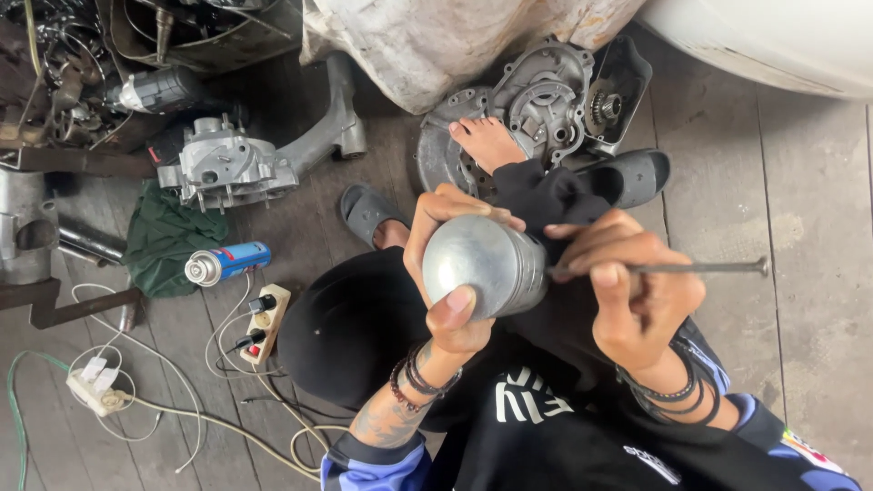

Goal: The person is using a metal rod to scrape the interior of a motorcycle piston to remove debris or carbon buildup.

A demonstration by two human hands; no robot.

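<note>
My left hand [446, 273] wraps around a round grey metal piston [482, 264], its domed crown facing the camera, held over my lap. My right hand [627, 291] grips a thin metal rod tool [700, 268] that lies level, one end touching the piston's side, the other pointing right. Both wrists carry bead and band bracelets. I sit on a wooden floor in black trousers, one bare foot [486, 141] stretched out.
An engine crankcase [227, 164] lies at the left with a green cloth [164, 241] and a blue spray can [227, 264]. Engine covers [546, 100] rest by my foot. Grey sandals [368, 211], a power strip [264, 323] and cables lie around.
</note>
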